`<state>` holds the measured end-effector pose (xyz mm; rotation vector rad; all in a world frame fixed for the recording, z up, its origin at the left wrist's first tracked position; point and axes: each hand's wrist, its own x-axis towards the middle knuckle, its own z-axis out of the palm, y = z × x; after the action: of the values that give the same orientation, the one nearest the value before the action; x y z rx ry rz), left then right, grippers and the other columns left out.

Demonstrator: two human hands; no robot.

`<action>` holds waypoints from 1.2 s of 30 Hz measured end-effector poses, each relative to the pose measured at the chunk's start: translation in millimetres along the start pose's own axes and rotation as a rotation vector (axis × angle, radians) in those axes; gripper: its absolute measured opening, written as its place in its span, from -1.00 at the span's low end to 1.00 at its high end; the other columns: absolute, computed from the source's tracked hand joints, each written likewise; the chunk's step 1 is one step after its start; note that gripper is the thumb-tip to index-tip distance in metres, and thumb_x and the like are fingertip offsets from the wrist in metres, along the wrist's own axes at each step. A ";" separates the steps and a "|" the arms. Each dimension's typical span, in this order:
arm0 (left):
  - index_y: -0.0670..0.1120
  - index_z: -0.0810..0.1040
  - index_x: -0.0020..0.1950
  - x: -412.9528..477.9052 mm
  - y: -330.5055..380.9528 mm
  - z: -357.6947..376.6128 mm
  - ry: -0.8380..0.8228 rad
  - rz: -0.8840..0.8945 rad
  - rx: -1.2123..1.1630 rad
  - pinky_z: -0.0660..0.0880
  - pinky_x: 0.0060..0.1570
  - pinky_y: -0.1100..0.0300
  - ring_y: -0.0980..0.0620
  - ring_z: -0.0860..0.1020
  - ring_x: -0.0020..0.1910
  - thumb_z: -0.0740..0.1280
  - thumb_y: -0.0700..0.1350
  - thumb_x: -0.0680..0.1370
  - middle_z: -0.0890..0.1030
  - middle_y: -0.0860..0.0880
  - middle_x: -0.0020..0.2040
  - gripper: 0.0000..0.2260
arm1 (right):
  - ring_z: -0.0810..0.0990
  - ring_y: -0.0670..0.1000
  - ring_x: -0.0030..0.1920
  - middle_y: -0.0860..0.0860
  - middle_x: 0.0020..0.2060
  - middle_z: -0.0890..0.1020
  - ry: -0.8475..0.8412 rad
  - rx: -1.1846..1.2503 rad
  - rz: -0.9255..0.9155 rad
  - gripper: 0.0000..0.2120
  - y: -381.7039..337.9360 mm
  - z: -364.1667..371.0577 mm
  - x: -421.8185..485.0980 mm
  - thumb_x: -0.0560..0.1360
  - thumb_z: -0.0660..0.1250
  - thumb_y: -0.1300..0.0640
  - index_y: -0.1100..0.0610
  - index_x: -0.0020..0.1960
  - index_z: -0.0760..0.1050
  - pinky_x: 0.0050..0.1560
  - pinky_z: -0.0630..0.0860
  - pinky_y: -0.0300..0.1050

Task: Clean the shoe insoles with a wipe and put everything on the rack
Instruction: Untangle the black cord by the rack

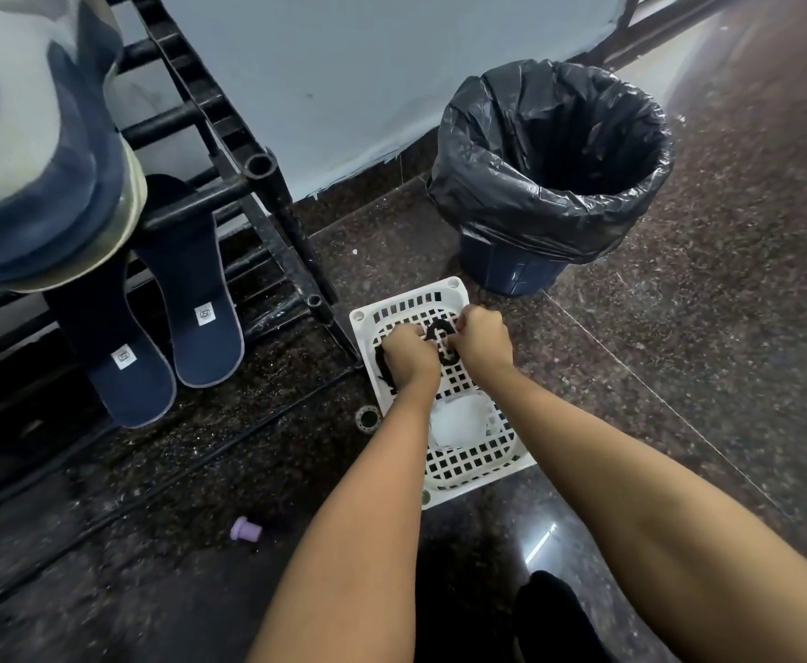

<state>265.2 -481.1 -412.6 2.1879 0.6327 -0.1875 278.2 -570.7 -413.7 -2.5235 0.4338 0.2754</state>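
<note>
Both hands are down in the white basket [480, 468], floor, 12 o'clock from us. The left hand [408, 351] has fingers curled over a bunch of black lace [439, 331]. The right hand [482, 339] pinches a loop of the same lace, grip tight and narrow. Fingertips are hidden under the knuckles, so we can't tell how much lace each one has. Prob a shoelace, not 100% sure.

Task items:
- insoles [128, 370]: two, navy, at 9 o'clock of the basket. Upper ends lean on the rack [258, 169] bars, lower ends are down at floor level. We'd call that parked, not shelved.
- wipe [458, 423]: in the basket at 6 o'clock of the hands, neither hand on it.
- shoe [42, 150]: upper rack level, 10 o'clock, blurred.

Our read: lace is being sorted before it goes on the rack.

Risks from here:
- Lace threads through the basket slots, so a lift snags it and drags the basket, wipe incl.
- Two-hand pull in opp directions tightens the tangle instead of freeing it.
- Insoles only lean, so a knock on the rack while reaching over could slide them flat.
- Bin [554, 155] sits at 1 o'clock of the basket, close by, so a loose lace end could drop in.
- Purple cap [246, 529] at 7 o'clock is a slip hazard if we shift.
</note>
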 end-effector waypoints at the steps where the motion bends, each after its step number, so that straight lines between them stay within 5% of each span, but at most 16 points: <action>1: -0.09 0.35 -0.36 -0.1 -0.9 -1.0 0.001 0.019 0.004 0.24 -0.44 0.20 0.01 0.38 -0.33 0.28 -0.35 0.47 0.40 -0.01 -0.33 -0.73 | 0.57 0.22 0.02 0.18 0.00 0.58 0.004 -0.011 0.000 -0.76 -0.5 -0.1 -1.1 0.43 0.43 0.14 0.21 0.03 0.50 0.01 0.54 0.06; 3: -0.07 0.32 -0.41 3.2 -1.3 -6.3 -0.021 0.078 -0.008 0.27 -0.45 0.20 0.00 0.34 -0.39 0.25 -0.37 0.44 0.34 -0.01 -0.39 -0.70 | 0.57 0.23 0.02 0.18 0.00 0.59 0.029 -0.022 0.003 -0.75 -2.7 -1.5 -3.9 0.45 0.40 0.10 0.21 0.05 0.48 -0.01 0.54 0.05; 6: -0.02 0.51 -0.40 15.6 -3.6 -24.4 -0.118 0.134 -0.046 0.62 -0.19 0.05 -0.09 0.61 -0.25 0.27 -0.38 0.46 0.58 -0.09 -0.33 -0.67 | 0.57 0.25 -0.03 0.20 -0.05 0.59 0.125 0.006 -0.044 -0.81 -9.8 -3.4 -10.7 0.50 0.27 0.14 0.24 0.04 0.46 -0.12 0.47 0.01; 9: -0.05 0.54 -0.39 20.6 0.1 -51.9 -0.231 0.141 0.088 0.63 -0.04 0.01 -0.10 0.65 -0.10 0.27 -0.39 0.48 0.59 -0.04 -0.33 -0.67 | 0.56 0.19 -0.07 0.17 -0.05 0.57 0.244 0.082 -0.159 -0.85 -19.2 -2.3 -23.6 0.51 0.22 0.18 0.24 0.03 0.46 -0.15 0.45 -0.01; 16: -0.15 0.68 -0.11 -11.7 -17.0 -112.4 -0.253 0.245 0.352 0.57 -0.09 0.12 -0.08 0.64 -0.13 0.27 -0.33 0.52 0.66 -0.11 -0.13 -0.80 | 0.51 0.09 -0.02 0.10 -0.03 0.55 0.261 0.160 -0.394 -0.84 -35.8 18.3 -76.9 0.47 0.22 0.24 0.21 0.03 0.49 -0.11 0.47 -0.03; 24: -0.08 0.65 -0.10 -41.9 -97.2 -140.4 -0.225 0.259 0.304 0.57 -0.02 0.12 -0.07 0.65 -0.15 0.28 -0.29 0.51 0.67 -0.06 -0.20 -0.81 | 0.47 0.20 -0.09 0.17 -0.16 0.57 0.158 -0.146 -0.676 -0.82 -34.6 52.8 -119.9 0.34 0.29 0.37 0.25 -0.06 0.52 -0.12 0.45 0.03; 28: -0.08 0.61 -0.13 -46.6 -131.7 -144.7 -0.204 0.186 0.211 0.56 -0.10 0.18 -0.01 0.61 -0.25 0.30 -0.29 0.53 0.65 -0.04 -0.26 -0.84 | 0.53 0.14 -0.24 0.11 -0.33 0.58 0.164 -0.459 -0.921 -0.87 -41.0 65.8 -126.7 0.23 0.33 0.34 0.20 -0.23 0.52 -0.15 0.33 -0.09; 32: -0.14 0.63 -0.06 -51.6 -154.0 -146.6 -0.174 0.142 0.181 0.53 -0.17 0.25 0.11 0.56 -0.33 0.30 -0.29 0.54 0.66 -0.05 -0.23 -0.87 | 0.38 0.14 0.22 0.14 0.15 0.52 0.012 -0.838 -0.813 -0.65 -48.5 83.5 -132.2 0.54 0.15 0.13 0.19 0.31 0.35 0.10 0.35 -0.05; 36: -0.12 0.64 -0.04 -52.5 -163.8 -144.3 -0.185 0.118 0.168 0.58 -0.09 0.19 0.08 0.61 -0.27 0.33 -0.28 0.52 0.67 -0.02 -0.24 -0.88 | 0.17 0.20 0.37 0.22 0.34 0.34 -0.072 -1.046 -0.709 -0.49 -55.6 97.1 -129.1 0.63 -0.02 0.07 0.23 0.51 0.00 0.24 0.23 0.02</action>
<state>126.5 -304.5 -414.2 2.3273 0.3952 -0.3885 168.7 -440.5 -429.6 -3.4070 -0.8684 0.3631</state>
